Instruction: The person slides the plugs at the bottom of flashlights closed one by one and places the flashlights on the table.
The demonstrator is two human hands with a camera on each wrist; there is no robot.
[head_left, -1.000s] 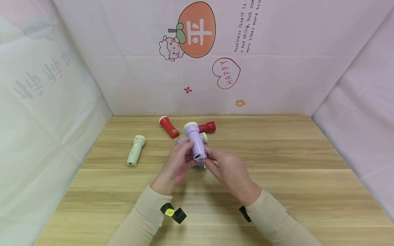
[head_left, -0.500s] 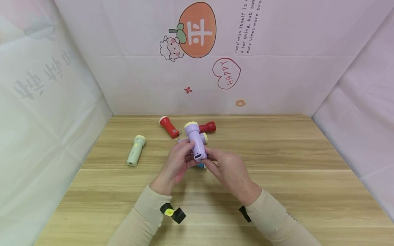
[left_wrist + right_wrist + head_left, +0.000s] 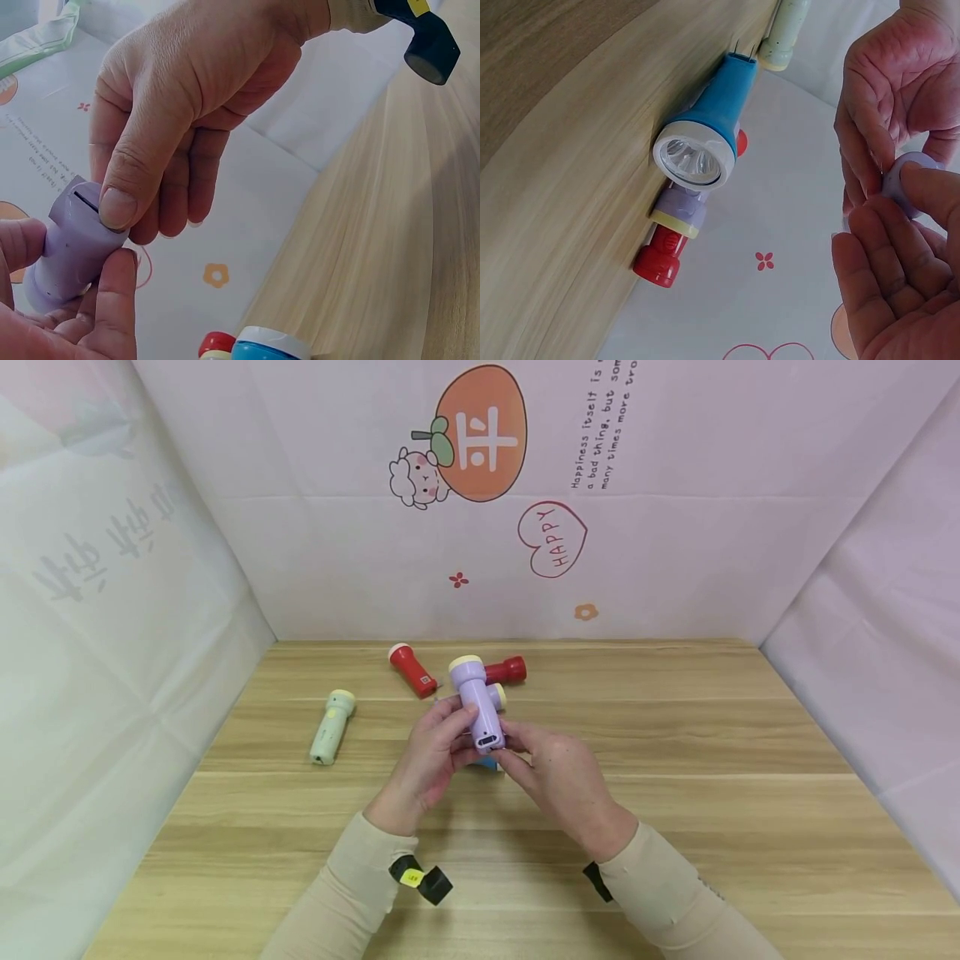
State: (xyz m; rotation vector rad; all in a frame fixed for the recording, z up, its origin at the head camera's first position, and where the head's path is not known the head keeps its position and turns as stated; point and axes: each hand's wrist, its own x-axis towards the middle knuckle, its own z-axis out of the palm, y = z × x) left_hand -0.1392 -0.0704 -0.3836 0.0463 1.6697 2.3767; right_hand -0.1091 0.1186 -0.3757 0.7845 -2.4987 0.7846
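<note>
A purple flashlight (image 3: 477,706) with a pale yellow rim is held up over the table, its head pointing away and its tail end towards me. My left hand (image 3: 429,756) grips the body from the left, thumb on top. My right hand (image 3: 566,781) pinches the tail end between thumb and fingers. In the left wrist view the right thumb (image 3: 120,206) presses beside a dark slot in that end. The right wrist view shows only part of the purple flashlight (image 3: 900,187) between both hands.
A blue flashlight (image 3: 724,94) with a white rim lies beneath the hands. Beyond it are a second purple flashlight (image 3: 496,697) and a red one (image 3: 506,670). Another red flashlight (image 3: 411,670) lies back left, a pale green one (image 3: 332,727) farther left. Printed cloth walls (image 3: 337,568) enclose the table.
The purple flashlight's tail end has turned slightly, so its slot shows more squarely. My left thumb has shifted a little along the body. The other flashlights stay put.
</note>
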